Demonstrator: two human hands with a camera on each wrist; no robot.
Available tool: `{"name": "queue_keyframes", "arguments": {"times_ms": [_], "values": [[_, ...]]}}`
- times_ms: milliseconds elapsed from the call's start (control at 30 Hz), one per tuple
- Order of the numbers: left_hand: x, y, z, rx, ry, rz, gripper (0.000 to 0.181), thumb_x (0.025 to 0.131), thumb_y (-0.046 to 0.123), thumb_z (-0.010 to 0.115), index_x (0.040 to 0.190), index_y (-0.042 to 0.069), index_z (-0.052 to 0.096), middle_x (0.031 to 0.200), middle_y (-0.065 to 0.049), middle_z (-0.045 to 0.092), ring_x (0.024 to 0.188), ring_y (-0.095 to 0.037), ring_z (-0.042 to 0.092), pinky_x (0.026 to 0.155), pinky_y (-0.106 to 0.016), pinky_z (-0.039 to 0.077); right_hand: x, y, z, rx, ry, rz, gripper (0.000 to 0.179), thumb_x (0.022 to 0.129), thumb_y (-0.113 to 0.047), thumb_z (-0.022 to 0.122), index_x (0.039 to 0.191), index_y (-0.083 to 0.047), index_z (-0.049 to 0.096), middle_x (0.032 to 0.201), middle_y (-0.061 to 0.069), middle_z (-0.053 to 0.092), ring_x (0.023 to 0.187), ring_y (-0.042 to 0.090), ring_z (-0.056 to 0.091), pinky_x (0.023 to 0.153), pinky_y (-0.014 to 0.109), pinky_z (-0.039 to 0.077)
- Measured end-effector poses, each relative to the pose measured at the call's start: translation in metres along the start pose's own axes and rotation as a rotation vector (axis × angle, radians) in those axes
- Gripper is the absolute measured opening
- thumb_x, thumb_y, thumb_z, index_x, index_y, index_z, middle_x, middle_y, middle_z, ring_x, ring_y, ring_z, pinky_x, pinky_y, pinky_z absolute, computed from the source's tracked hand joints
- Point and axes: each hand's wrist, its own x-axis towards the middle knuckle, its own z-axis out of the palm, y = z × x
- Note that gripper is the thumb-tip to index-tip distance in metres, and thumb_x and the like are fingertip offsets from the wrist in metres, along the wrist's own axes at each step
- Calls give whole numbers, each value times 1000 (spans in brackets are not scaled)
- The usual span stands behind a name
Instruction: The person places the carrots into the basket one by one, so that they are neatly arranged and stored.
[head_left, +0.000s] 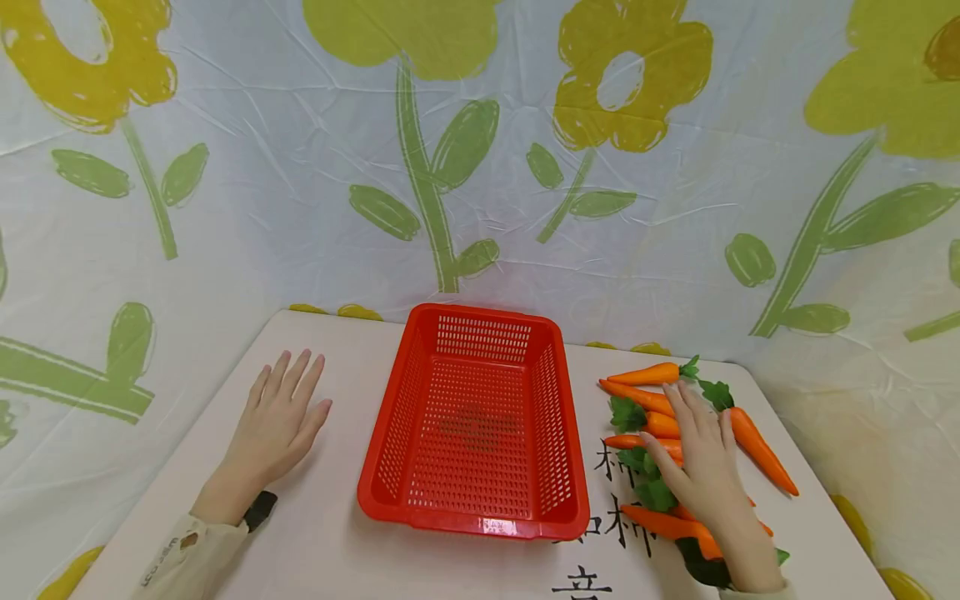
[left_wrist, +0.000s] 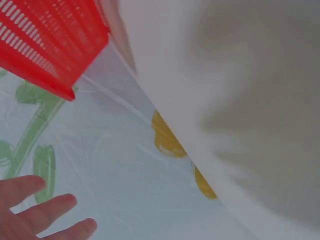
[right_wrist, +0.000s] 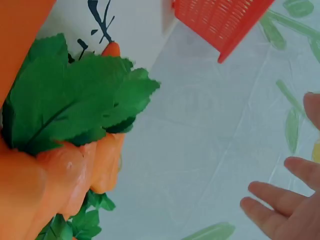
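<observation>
Looking at how everything's sitting, it's all coming down to the carrots [head_left: 663, 524] and the right hand [head_left: 701, 462], because those two are practically sharing a spot. From the head view, the hand is reaching over the pile and covering part of it, with most of the bunch showing to its left and one long carrot [head_left: 761, 450] lying to its right. Whether it's actually touching anything, I can't tell; in the right wrist view, the fingertips are showing apart from the orange and green stuff. Fingers are looking pretty straight, the thumb is spreading away, and it isn't gripping anything.

Long axes are mattering too. The carrots left of that hand are mostly lying crosswise, some pointing thin tips at the red basket [head_left: 442, 517], others turning leafy tops [head_left: 626, 414] that way. The long one is slanting instead: its leafy end is sitting farther off and its tip is pointing nearer and out to the right.

Basket's sitting between the two hands, left of the carrots, looking longer front to back.

Left hand [head_left: 277, 429] is hanging out on the basket's other side, fingers straight and a bit fanned, holding zip. It's being the far one here, with the whole basket standing between it and the carrots. Can't tell if it's resting on the table [head_left: 322, 542] or floating just above.
</observation>
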Motion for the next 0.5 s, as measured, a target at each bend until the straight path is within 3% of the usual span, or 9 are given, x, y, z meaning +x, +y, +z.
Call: {"name": "queue_keyframes", "arguments": {"times_ms": [233, 333, 433, 500], "values": [[2, 18, 6, -211, 57, -8, 52, 101, 22, 47, 147, -3, 43, 150, -25, 41, 138, -49, 32, 109, -66, 23, -2, 9, -15, 155, 65, -21, 73, 94, -16, 65, 157, -9, 28, 156, 22, 32, 140, 46, 29, 115, 65, -7], [2, 28, 10, -258, 66, 13, 51, 101, 19, 48, 147, -3, 43, 150, -23, 42, 138, -48, 33, 108, -65, 25, -7, 18, -26, 197, 103, -26, 74, 90, -7, 68, 155, -10, 32, 153, 25, 36, 143, 19, 34, 119, 56, -3], [2, 37, 12, -287, 70, 43, 52, 99, 17, 49, 147, -2, 44, 151, -21, 43, 139, -47, 33, 113, -61, 22, -14, 28, -38, 209, 134, -33, 77, 85, 1, 70, 154, -9, 36, 148, 26, 40, 137, -4, 30, 121, 34, 4], [3, 42, 12, -296, 66, 64, 53, 99, 17, 50, 147, -2, 43, 151, -20, 42, 140, -46, 32, 116, -56, 19, -20, 34, -47, 192, 131, -5, 78, 86, 0, 70, 154, -11, 35, 149, 22, 41, 136, -11, 26, 116, 19, 8]]}}
